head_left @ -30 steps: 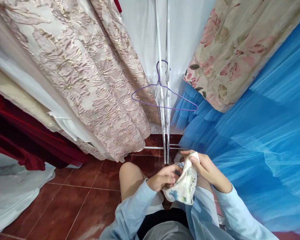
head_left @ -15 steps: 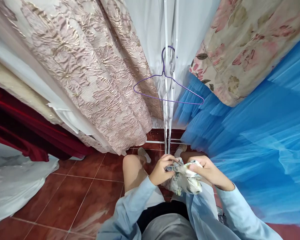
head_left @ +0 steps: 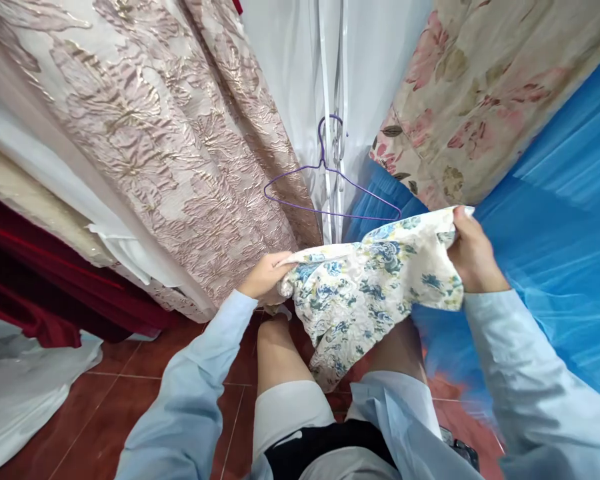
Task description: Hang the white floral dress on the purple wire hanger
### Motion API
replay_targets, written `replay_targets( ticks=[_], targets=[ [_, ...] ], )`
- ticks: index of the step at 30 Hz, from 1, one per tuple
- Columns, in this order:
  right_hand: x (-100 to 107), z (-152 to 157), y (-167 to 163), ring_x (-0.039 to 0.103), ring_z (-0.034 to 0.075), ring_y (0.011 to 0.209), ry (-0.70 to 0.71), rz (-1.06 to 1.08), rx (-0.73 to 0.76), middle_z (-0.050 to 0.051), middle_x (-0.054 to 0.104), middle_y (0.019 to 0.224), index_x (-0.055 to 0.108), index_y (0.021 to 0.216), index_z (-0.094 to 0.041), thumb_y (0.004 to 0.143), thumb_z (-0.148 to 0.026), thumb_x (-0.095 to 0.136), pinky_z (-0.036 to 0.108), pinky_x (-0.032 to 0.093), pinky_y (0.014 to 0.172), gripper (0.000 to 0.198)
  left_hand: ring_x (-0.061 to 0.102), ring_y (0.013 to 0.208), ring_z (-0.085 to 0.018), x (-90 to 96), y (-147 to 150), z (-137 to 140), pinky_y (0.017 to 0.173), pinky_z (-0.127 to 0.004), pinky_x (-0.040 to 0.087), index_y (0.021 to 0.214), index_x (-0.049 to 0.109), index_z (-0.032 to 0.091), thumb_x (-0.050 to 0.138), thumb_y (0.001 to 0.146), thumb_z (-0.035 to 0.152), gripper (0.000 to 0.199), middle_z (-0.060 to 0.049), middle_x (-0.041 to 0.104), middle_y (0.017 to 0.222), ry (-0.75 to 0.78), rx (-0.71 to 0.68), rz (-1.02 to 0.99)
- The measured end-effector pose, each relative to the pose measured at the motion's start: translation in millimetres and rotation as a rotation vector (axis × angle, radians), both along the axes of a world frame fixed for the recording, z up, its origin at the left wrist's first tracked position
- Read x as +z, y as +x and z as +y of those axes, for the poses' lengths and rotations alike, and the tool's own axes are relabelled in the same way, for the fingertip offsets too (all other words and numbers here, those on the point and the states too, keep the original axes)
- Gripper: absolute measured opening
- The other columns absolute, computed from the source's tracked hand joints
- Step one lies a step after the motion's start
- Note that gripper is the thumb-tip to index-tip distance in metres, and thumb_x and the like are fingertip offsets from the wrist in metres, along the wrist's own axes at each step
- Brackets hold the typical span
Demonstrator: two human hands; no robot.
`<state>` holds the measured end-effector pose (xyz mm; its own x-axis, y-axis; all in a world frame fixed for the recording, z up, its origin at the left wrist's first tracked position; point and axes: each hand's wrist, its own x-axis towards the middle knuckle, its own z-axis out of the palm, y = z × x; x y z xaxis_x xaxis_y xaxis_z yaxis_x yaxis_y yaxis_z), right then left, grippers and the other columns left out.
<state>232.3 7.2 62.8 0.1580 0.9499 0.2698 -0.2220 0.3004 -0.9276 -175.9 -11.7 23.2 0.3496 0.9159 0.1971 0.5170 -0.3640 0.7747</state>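
Note:
A white cloth garment (head_left: pixel 365 280) with blue and yellow flowers is stretched between both hands, above my legs. My left hand (head_left: pixel 270 272) pinches its upper left end. At the upper right end, my right hand (head_left: pixel 476 257) grips it by the corner, thumb on top. The garment's lower part hangs in loose folds, and its exact kind is hard to tell. Just beyond it, a purple wire hanger (head_left: pixel 333 170) hangs with nothing on it from the white rack (head_left: pixel 325 80).
Pink-gold brocade fabric (head_left: pixel 180 147) and dark red velvet (head_left: pixel 40 280) hang at the left. On the right hang a beige floral cloth (head_left: pixel 455 100) and a blue tulle gown (head_left: pixel 560 240). The floor (head_left: pixel 130 400) has red tiles; a small black object (head_left: pixel 465 457) lies at lower right.
The garment was bunched up between my hands near my lap. Now my hands have moved apart and forward, and it is spread out wide between them.

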Motion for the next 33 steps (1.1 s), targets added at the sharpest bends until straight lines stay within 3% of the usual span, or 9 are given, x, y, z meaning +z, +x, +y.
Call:
replay_targets(
  ticks=[4, 7, 11, 15, 20, 23, 27, 33],
  targets=[
    [-7, 24, -4, 0.058, 0.018, 0.058, 0.054, -0.118, -0.031, 0.0, 0.06, 0.062, 0.064, 0.076, -0.025, 0.079, -0.062, 0.075, 0.03, 0.047, 0.053, 0.038, 0.061, 0.09, -0.019, 25.4, -14, 16, 0.085, -0.029, 0.044, 0.105, 0.065, 0.017, 0.045, 0.088, 0.023, 0.027, -0.003, 0.07, 0.1, 0.237, -0.004, 0.266],
    [-10, 52, 2, 0.05, 0.014, 0.055, 0.154, -0.191, -0.117, -0.001, 0.058, 0.064, 0.064, 0.075, -0.023, 0.078, -0.061, 0.077, 0.028, 0.041, 0.052, 0.04, 0.059, 0.084, -0.018, 32.4, -6, 14, 0.081, -0.029, 0.043, 0.096, 0.063, 0.018, 0.043, 0.082, 0.019, 0.024, -0.003, 0.068, 0.092, 0.232, -0.058, 0.376],
    [-2, 100, 5, 0.046, 0.013, 0.058, 0.235, -0.324, -0.146, -0.001, 0.055, 0.065, 0.064, 0.073, -0.021, 0.076, -0.066, 0.075, 0.029, 0.037, 0.057, 0.047, 0.055, 0.082, -0.018, 33.9, 25, -9, 0.077, -0.029, 0.042, 0.083, 0.055, 0.019, 0.04, 0.085, 0.018, 0.016, -0.003, 0.06, 0.081, 0.247, -0.192, 0.411],
    [17, 134, -21, 0.043, 0.012, 0.059, 0.273, -0.441, -0.023, -0.003, 0.05, 0.064, 0.058, 0.069, -0.021, 0.079, -0.068, 0.072, 0.028, 0.036, 0.058, 0.05, 0.053, 0.082, -0.018, 30.9, 43, -28, 0.081, -0.029, 0.043, 0.077, 0.05, 0.019, 0.035, 0.089, 0.014, 0.02, -0.003, 0.057, 0.076, 0.259, -0.333, 0.406],
    [37, 135, -72, 0.039, 0.01, 0.057, 0.202, -0.523, 0.148, -0.004, 0.045, 0.059, 0.049, 0.063, -0.02, 0.085, -0.066, 0.067, 0.026, 0.031, 0.056, 0.054, 0.055, 0.082, -0.019, 20.8, 21, -24, 0.083, -0.03, 0.044, 0.079, 0.056, 0.019, 0.035, 0.096, 0.017, 0.026, -0.004, 0.063, 0.082, 0.249, -0.222, 0.388],
    [43, 126, -83, 0.037, 0.01, 0.057, 0.13, -0.554, 0.191, -0.004, 0.044, 0.058, 0.047, 0.062, -0.02, 0.085, -0.062, 0.067, 0.025, 0.028, 0.055, 0.053, 0.057, 0.082, -0.02, 11.9, -9, -4, 0.083, -0.032, 0.043, 0.08, 0.06, 0.019, 0.035, 0.096, 0.018, 0.03, -0.005, 0.066, 0.084, 0.271, -0.09, 0.445],
    [50, 120, -78, 0.03, 0.009, 0.055, 0.164, -0.677, 0.168, -0.005, 0.036, 0.055, 0.045, 0.058, -0.02, 0.084, -0.053, 0.072, 0.026, 0.022, 0.053, 0.05, 0.057, 0.072, -0.02, 4.7, -54, 47, 0.074, -0.031, 0.042, 0.075, 0.06, 0.019, 0.039, 0.09, 0.02, 0.026, -0.005, 0.065, 0.075, 0.231, 0.111, 0.462],
    [56, 122, -76, 0.025, 0.009, 0.054, 0.175, -0.784, 0.189, -0.005, 0.029, 0.052, 0.041, 0.055, -0.021, 0.083, -0.054, 0.071, 0.027, 0.017, 0.052, 0.053, 0.052, 0.069, -0.021, 24.2, -86, 136, 0.07, -0.031, 0.038, 0.064, 0.051, 0.02, 0.046, 0.085, 0.014, 0.023, -0.006, 0.061, 0.068, 0.244, 0.308, 0.549]
  ],
)
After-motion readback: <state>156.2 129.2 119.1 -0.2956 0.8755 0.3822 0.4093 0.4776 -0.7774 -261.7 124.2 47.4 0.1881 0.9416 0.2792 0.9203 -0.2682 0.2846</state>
